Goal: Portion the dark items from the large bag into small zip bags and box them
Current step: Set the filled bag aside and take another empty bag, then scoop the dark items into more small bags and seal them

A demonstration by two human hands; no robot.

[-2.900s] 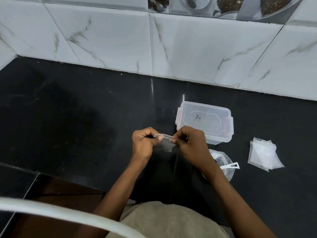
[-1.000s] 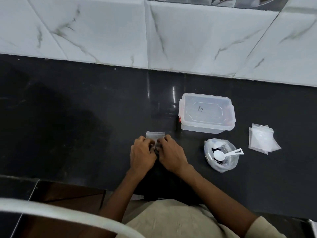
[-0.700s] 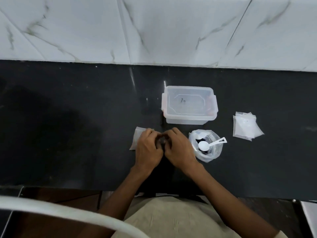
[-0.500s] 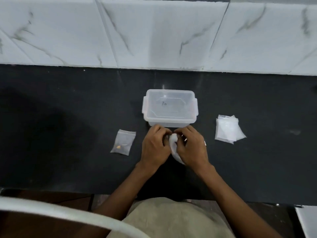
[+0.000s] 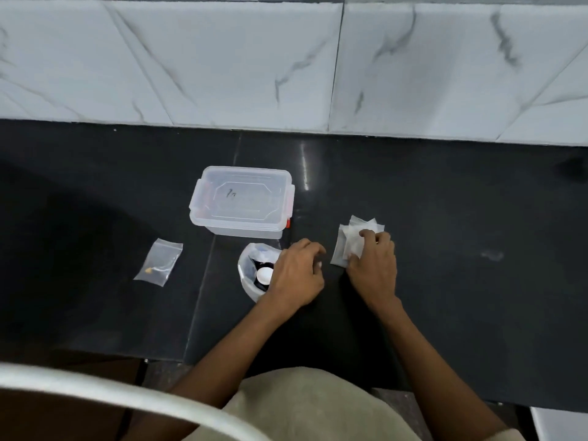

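In the head view, your right hand (image 5: 372,265) sits at about three o'clock from the middle of the black counter (image 5: 461,297), its fingers curled onto the stack of empty zip bags (image 5: 348,241) and pinching the top sheets near their lower right corner. Your left hand (image 5: 297,275) hovers just left of it with fingers loosely curled and nothing between them; its palm hides part of the large bag (image 5: 251,275), which lies at six o'clock from the clear box (image 5: 241,202). The large bag's mouth is rolled open, showing dark contents and a white scoop (image 5: 264,275) resting inside. The box stands with its lid on, near the centre of the counter. One filled zip bag (image 5: 159,262) lies flat at nine o'clock from the large bag, well apart from everything else, not yet boxed.

The empty bags look thin, limp and slick, likely to cling together, so you will probably do best to take a single one at a corner or by the stiffer zip strip and peel it away from the rest. The large bag looks soft and shapeless; steady it by its rolled rim, or it may slump and spill. The filled bag should be light and can be lifted by its sealed top edge.
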